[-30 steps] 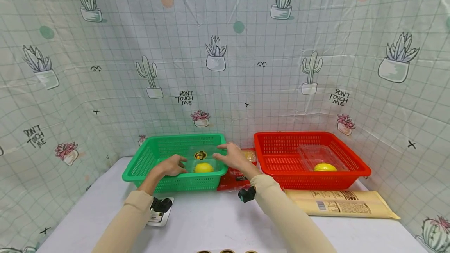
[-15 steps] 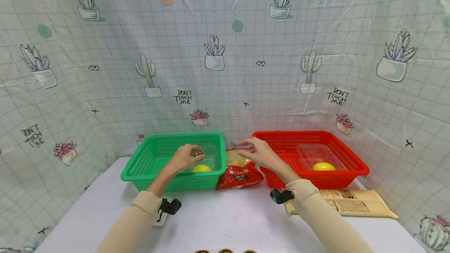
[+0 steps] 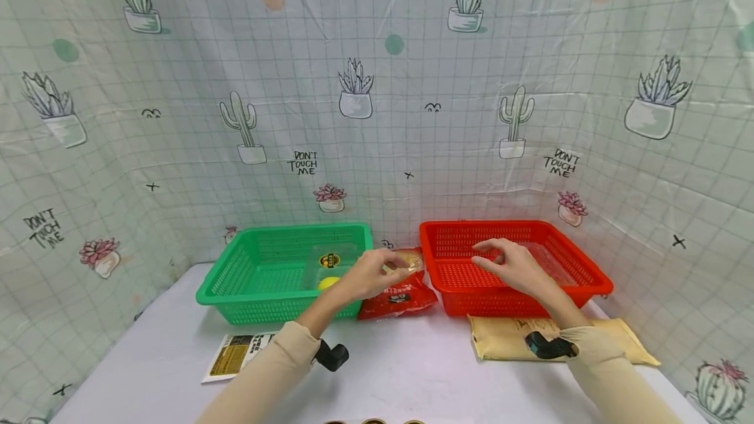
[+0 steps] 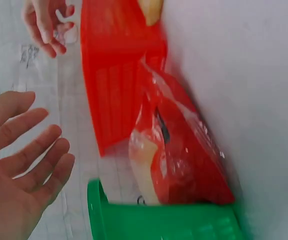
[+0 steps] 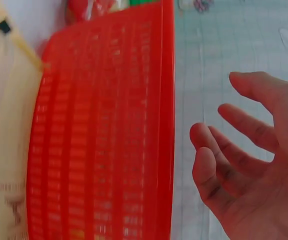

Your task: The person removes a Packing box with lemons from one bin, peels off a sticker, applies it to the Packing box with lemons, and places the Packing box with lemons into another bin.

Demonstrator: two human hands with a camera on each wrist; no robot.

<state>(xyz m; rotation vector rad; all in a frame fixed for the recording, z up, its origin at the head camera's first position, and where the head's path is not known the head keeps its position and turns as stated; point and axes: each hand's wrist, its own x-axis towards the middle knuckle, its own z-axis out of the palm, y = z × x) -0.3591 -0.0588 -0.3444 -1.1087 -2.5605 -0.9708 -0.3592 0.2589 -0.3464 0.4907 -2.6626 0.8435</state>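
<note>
My left hand (image 3: 374, 273) is in the air beside the right end of the green basket (image 3: 277, 309), above a red and clear plastic bag (image 3: 400, 296). In the left wrist view its fingers (image 4: 36, 150) are spread and hold nothing. My right hand (image 3: 514, 267) hovers over the red basket (image 3: 459, 300), its fingers loosely bent around nothing in the right wrist view. A clear plastic box (image 3: 350, 254) with a dark round label lies in the green basket, beside a yellow rounded thing (image 3: 327, 282). Another clear box (image 3: 550, 260) lies in the red basket, partly hidden by my right hand.
A long tan package (image 3: 495, 339) lies before the red basket, partly behind my right forearm. A flat white and gold packet (image 3: 232, 355) sits at the front left. Several round can tops (image 3: 374, 421) show at the bottom edge. A patterned curtain (image 3: 389, 149) stands behind.
Both hands have moved right, the left from over the green basket to above the bag, the right from the green basket to over the red one. The front-left packet is more exposed.
</note>
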